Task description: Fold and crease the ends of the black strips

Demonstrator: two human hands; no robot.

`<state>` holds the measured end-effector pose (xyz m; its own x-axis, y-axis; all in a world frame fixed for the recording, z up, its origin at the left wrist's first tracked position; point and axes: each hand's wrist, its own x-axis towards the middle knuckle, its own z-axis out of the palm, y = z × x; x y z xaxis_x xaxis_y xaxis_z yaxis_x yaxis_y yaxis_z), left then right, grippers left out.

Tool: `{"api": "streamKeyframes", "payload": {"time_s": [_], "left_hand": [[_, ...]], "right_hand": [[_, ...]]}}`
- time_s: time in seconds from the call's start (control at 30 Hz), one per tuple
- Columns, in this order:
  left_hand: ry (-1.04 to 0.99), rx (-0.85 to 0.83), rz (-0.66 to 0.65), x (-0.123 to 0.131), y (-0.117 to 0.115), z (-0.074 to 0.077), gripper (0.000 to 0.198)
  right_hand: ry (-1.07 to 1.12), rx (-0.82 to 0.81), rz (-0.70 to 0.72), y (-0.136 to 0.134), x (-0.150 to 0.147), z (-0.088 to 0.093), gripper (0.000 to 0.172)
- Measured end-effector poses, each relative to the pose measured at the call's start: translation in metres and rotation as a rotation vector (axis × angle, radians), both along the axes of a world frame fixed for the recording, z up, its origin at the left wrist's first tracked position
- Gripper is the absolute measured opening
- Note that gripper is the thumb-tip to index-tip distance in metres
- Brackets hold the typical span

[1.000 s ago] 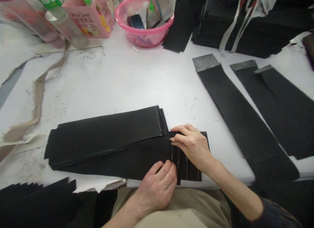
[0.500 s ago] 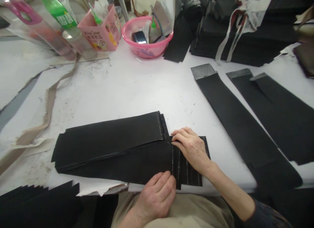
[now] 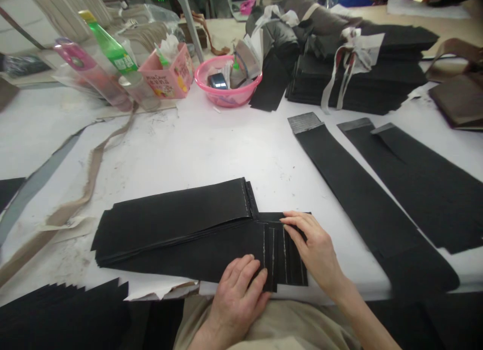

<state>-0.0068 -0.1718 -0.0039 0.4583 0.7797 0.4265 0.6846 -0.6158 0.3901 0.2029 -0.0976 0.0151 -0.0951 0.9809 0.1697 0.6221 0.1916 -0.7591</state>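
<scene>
A stack of black flat pieces [image 3: 177,206], fanned at its right end, lies before me on the table. White stitched or chalked lines run across the ends of the fanned strips [image 3: 278,259]. My left hand [image 3: 241,287] rests on the near edge of the lower pieces, fingers laid over them and slightly spread. At the far edge of the fanned ends is my right hand [image 3: 311,247], its fingers stretched out and thumb a little apart, tips touching the strips. Its palm covers part of the rightmost strip.
Long black strips [image 3: 350,189] lie to the right. Behind stand a tied black stack [image 3: 362,73], a pink basin [image 3: 230,96], a pink box [image 3: 169,76] and a green bottle [image 3: 113,48]. More black pieces [image 3: 68,310] sit at lower left, by a frayed beige strip [image 3: 90,174].
My right hand has moved right along the fanned ends, and its fingers have loosened. My left hand has stayed on the pieces. The view has tilted up, showing more background.
</scene>
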Motion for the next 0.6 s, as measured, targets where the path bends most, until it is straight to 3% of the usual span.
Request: {"api": "streamKeyframes", "payload": {"time_s": [0.13,0.23,0.33,0.47,0.6], "left_hand": [[0.016,0.015,-0.007,-0.001,0.002,0.001,0.022],[0.026,0.028,-0.034,-0.003,0.003,0.000,0.027],[0.011,0.019,-0.032,-0.004,0.003,0.000,0.031],[0.002,0.014,-0.019,-0.004,0.004,0.000,0.032],[-0.005,0.018,-0.016,-0.004,0.002,-0.001,0.032]], "right_hand": [[-0.060,0.030,-0.008,-0.022,-0.001,-0.003,0.014],[-0.149,0.120,-0.022,-0.029,-0.003,-0.002,0.014],[-0.195,0.098,-0.031,-0.032,-0.005,0.002,0.014],[-0.287,-0.061,-0.044,-0.039,-0.008,0.007,0.018],[-0.264,-0.405,-0.070,-0.044,-0.013,0.009,0.019]]}}
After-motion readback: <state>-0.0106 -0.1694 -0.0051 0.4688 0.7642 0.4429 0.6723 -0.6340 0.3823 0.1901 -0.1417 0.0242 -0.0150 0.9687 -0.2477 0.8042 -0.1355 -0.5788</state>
